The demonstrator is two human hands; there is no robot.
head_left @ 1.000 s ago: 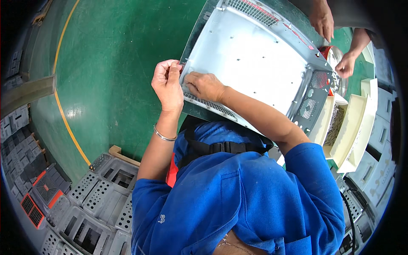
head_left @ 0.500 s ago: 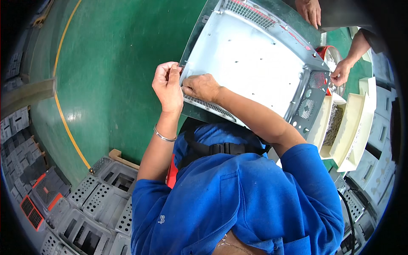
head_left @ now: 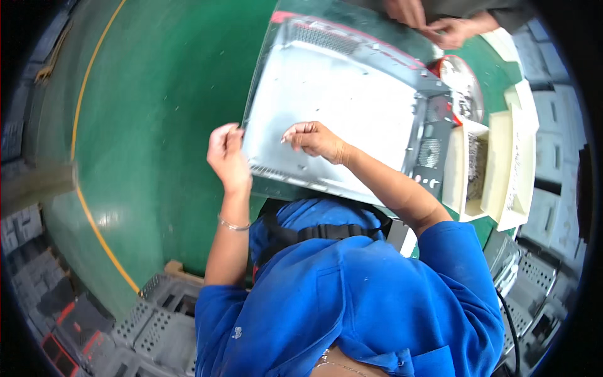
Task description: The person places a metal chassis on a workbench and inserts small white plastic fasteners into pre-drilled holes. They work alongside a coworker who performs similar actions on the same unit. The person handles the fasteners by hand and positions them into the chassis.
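Observation:
A shallow metal casing [head_left: 352, 107] with a pale inner face, mesh vents and small studs lies tilted in front of me. My left hand [head_left: 229, 157] is at its left edge, fingers curled closed; whatever they hold is blurred and hidden. Over the near left part of the casing floor hovers my right hand [head_left: 319, 142], its thumb and forefinger pinched together. A tiny pale spot shows at those fingertips, too small to name. The casing's right side panel [head_left: 432, 141] is dark, with perforated patches and cut-outs.
A co-worker's hands [head_left: 440, 28] meet beyond the casing's far right corner. To the right stand a red-rimmed round container [head_left: 461, 88] and cream bins [head_left: 499, 169] holding small parts. Grey perforated metal panels [head_left: 164, 333] are stacked at the lower left and lower right.
My right hand has left the casing's near left corner and moved rightward over its floor. The casing appears shifted left in view. The co-worker's hands have come together.

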